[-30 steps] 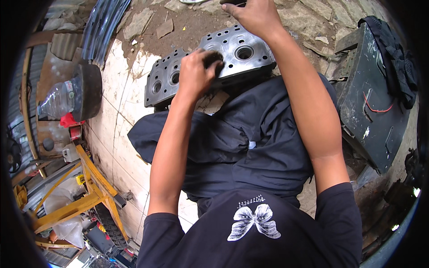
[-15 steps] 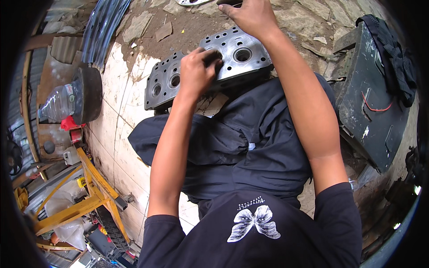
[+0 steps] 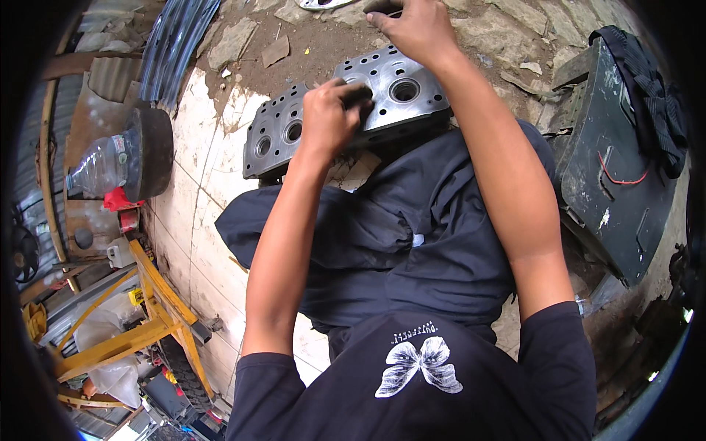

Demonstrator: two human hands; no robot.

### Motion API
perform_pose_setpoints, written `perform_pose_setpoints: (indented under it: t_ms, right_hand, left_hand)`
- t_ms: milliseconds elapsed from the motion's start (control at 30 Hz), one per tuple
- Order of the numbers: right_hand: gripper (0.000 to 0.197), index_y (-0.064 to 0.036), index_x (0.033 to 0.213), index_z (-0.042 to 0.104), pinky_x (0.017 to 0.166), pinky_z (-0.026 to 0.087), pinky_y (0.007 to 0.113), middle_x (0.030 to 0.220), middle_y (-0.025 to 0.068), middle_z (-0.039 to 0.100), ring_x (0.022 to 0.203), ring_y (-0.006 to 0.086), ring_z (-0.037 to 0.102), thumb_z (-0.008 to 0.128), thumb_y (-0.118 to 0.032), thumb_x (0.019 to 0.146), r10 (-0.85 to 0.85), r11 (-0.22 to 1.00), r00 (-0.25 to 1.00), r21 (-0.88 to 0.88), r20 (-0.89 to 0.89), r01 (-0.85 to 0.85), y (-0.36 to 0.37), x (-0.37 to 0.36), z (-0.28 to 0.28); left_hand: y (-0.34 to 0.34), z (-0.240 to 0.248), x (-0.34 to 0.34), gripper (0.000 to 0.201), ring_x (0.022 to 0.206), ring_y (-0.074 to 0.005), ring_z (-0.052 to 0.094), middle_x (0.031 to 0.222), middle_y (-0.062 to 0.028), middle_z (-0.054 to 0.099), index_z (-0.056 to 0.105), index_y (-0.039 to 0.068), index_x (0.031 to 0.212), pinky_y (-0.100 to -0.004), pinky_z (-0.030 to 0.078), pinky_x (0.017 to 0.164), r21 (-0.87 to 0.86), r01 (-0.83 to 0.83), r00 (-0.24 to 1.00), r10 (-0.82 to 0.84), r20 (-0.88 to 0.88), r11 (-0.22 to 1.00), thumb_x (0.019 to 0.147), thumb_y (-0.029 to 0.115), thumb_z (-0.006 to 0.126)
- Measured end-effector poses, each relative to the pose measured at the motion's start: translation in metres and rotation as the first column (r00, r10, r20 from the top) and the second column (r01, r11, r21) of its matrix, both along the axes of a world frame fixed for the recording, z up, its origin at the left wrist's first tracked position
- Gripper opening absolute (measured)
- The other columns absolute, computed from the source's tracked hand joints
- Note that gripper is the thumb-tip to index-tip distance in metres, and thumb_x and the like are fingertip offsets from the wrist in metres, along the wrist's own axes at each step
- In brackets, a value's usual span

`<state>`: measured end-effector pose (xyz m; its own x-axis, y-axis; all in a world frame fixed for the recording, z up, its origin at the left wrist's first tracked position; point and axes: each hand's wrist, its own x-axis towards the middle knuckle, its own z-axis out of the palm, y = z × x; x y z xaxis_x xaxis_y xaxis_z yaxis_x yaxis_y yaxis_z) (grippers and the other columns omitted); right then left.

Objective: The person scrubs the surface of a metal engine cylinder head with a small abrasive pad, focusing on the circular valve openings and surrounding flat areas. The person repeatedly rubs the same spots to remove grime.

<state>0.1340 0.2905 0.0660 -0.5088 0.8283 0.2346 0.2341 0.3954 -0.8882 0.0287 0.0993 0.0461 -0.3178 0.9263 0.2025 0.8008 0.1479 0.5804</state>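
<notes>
In the head view, the left hand (image 3: 329,117) has its fingers curled inward, their tips blackened, at the middle of a grey machined-metal block with a flat face and many round holes (image 3: 401,112); whether it grips anything there cannot be told. The right hand (image 3: 419,33) is beyond the block's far right part, at the upper edge of the view, thumb stretched out and fingers bent; what it may hold is cut off or too dark to tell.

The block lies slantwise just beyond the person's dark trousers (image 3: 368,242), its right end farther away than its left. Its face is dull silver, with a brighter sheen on the right part; large, ringed round openings sit among small dark bolt holes, and the near side is dark. The far edge has a step near the left hand, which hides whether this is one piece or two.

Far off, near the right hand, lies a pale flat metal plate with holes (image 3: 323,3). A dark, scuffed metal case (image 3: 588,176) stands at right.
</notes>
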Motion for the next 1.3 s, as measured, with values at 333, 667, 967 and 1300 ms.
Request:
perform_pose_setpoints:
  t_ms: [333,667,967,1300]
  right_hand:
    - [0.024,-0.0044,0.107,0.083,0.085,0.062,0.04,0.097,0.0173,0.082,0.092,0.0288,0.081,0.077,-0.017,0.088,0.01,0.999,1.0,0.032,-0.021,-0.009,0.002,0.005,-0.005]
    - [0.023,-0.0047,0.108,0.083,0.085,0.063,0.039,0.098,0.0169,0.083,0.093,0.0266,0.081,0.076,-0.016,0.089,0.009,1.0,1.0,0.009,0.012,-0.009,0.006,0.001,-0.003]
    - [0.023,-0.0003,0.109,0.082,0.088,0.063,0.038,0.103,0.0188,0.082,0.095,0.0271,0.08,0.078,-0.014,0.091,0.086,0.995,0.996,0.048,0.013,-0.086,0.006,0.017,0.024]
    - [0.04,-0.008,0.113,0.084,0.085,0.061,0.035,0.103,0.0102,0.082,0.097,0.019,0.08,0.087,-0.041,0.091,0.577,0.758,0.813,-0.323,-0.072,-0.567,-0.037,-0.002,0.008]
  left_hand:
    - [0.0,0.001,-0.002,0.023,0.086,-0.0363,0.078,0.096,-0.0175,0.079,0.086,0.008,0.106,-0.0412,0.06,0.079,-0.018,-0.003,0.998,0.001,-0.059,1.0,0.083,0.009,0.083]
    - [-0.002,-0.017,-0.014,0.026,0.087,-0.0372,0.075,0.096,-0.0187,0.077,0.085,0.008,0.111,-0.0424,0.059,0.082,0.086,-0.187,0.945,0.204,-0.257,0.979,0.086,0.011,0.084]
    - [-0.072,0.001,-0.037,0.029,0.097,-0.0168,0.077,0.108,-0.0126,0.082,0.078,-0.006,0.12,-0.0301,0.06,0.089,0.121,-0.5,0.803,0.407,0.436,0.857,0.1,0.016,0.081]
    - [-0.046,0.011,-0.01,0.042,0.093,-0.0189,0.071,0.11,-0.0091,0.075,0.069,-0.003,0.131,-0.0313,0.055,0.075,0.072,-0.491,0.285,0.082,0.955,0.868,0.107,0.032,0.072]
